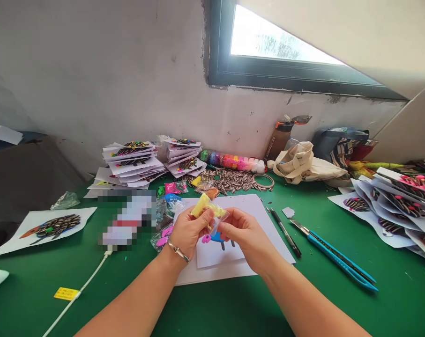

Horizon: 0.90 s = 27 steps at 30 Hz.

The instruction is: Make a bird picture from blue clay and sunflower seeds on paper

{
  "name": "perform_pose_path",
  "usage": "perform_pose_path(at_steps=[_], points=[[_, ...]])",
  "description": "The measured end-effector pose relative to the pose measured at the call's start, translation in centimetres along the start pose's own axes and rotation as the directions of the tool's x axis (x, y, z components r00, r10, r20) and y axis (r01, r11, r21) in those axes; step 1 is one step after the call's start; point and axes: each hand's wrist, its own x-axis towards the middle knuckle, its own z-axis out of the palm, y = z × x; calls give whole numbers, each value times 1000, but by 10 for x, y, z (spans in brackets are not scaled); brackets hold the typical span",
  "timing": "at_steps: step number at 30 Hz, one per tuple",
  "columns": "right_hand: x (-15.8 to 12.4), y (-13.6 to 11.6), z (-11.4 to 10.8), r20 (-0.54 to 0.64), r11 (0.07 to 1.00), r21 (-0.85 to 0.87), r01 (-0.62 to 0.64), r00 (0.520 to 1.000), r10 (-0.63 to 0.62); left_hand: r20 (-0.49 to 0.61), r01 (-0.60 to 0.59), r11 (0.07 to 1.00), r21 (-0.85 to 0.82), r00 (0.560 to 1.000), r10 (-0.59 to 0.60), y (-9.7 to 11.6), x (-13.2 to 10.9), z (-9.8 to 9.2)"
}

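My left hand (193, 228), a bracelet at its wrist, is closed around a small clear plastic packet of yellow clay (200, 204). The fingers of my right hand (242, 234) pinch the packet's transparent edge on the right. Below the hands lies a white sheet (212, 261) with a blue painted shape (218, 237) and a pink clay piece (205, 238) on it, partly hidden by my fingers. That sheet rests on a larger stack of white paper (268, 234). Packets of pink clay (164, 237) lie just left of my left hand.
Sunflower seeds (233, 181) are heaped at the back beside a tape ring (263, 181). A pen (286, 232) and a blue-handled cutter (335, 257) lie on the right. Seed-picture stacks (131, 164) stand at the back left, others (391, 206) far right. A white cable (82, 290) crosses the front left.
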Motion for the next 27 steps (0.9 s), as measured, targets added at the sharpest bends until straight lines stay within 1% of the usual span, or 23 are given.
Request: perform_pose_path(at_steps=[2,4,7,11,15,19,23,27], points=[[0,-1,1,-47,999,-38,-17,999,16,-8,-13,1000,12,1000,13,1,0,0],[0,-1,1,-47,997,-79,-18,999,14,-9,-28,999,27,1000,28,1,0,0],[0,-1,-1,-34,994,-113,9,999,-13,-2,-40,998,50,999,40,0,-1,1],[1,2,-6,-74,991,-122,50,996,-59,19,-22,996,86,1000,21,3,-2,1],[2,4,-13,-15,989,-116,88,996,-90,56,-9,996,85,998,4,9,-3,-1],[2,2,-17,67,973,-193,126,991,-115,80,49,996,80,995,-56,11,-3,-3],[1,0,-20,120,967,-216,139,986,-115,113,143,989,-28,984,-139,11,-4,-5],[0,-1,-22,151,967,-225,120,985,-87,84,174,980,-95,983,-166,13,-4,-7]])
